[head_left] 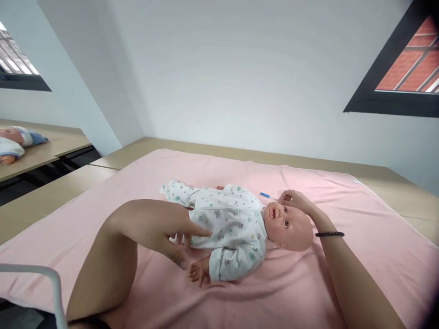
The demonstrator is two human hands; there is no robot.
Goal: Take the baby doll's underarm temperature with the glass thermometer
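Observation:
A baby doll point(228, 219) lies on its back on a pink blanket point(164, 171), its head to the right. It wears a white sleepsuit with small green prints. My left hand point(178, 228) is over the doll's lower body, fingers apart and holding nothing; I cannot tell whether the fingertips press the cloth. Beyond the doll's head, my right hand point(291, 198) has its fingers closed at the near end of a slim blue-and-white stick point(265, 195). The stick's other end points left, past the doll's face, and its exact kind is too small to make out.
Wooden tabletops point(373, 176) show around the blanket, against a white wall point(240, 82). Another doll point(20, 139) lies on a separate table at the far left. A white metal rail point(56, 288) stands at the lower left. Dark-framed windows are on both sides.

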